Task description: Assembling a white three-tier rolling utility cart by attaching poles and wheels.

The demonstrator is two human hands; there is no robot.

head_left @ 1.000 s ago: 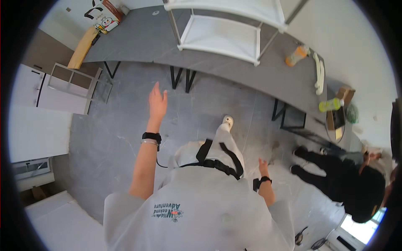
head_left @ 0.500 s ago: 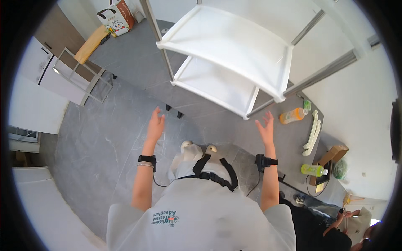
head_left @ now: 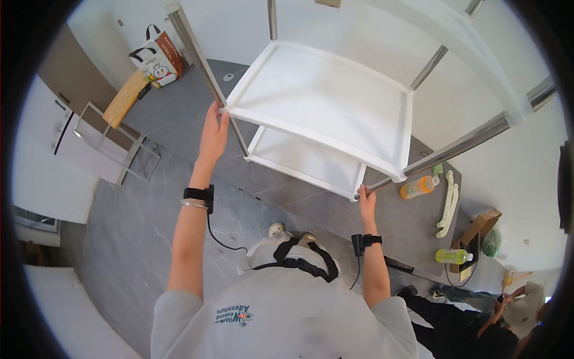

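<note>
A white plastic shelf rack with silver metal posts stands on a dark grey table in front of me. My left hand grips its near left corner, at the joint of the metal post and the upper of the two white tiers. Lower down on the right, my right hand has its fingers around the post near the corner of the lower tier. Part of the fingers of each hand is hidden by the rack. Black straps with cables sit on both wrists.
Right of the rack lie an orange-drink bottle, off-white plastic bars, a green-drink bottle and an open cardboard box. Another person is at the lower right. A wooden-topped metal frame and a printed bag are far left.
Both hands were apart from the rack with fingers spread. My left hand has moved up onto the upper tier's corner, and my right hand has closed on the post by the lower tier.
</note>
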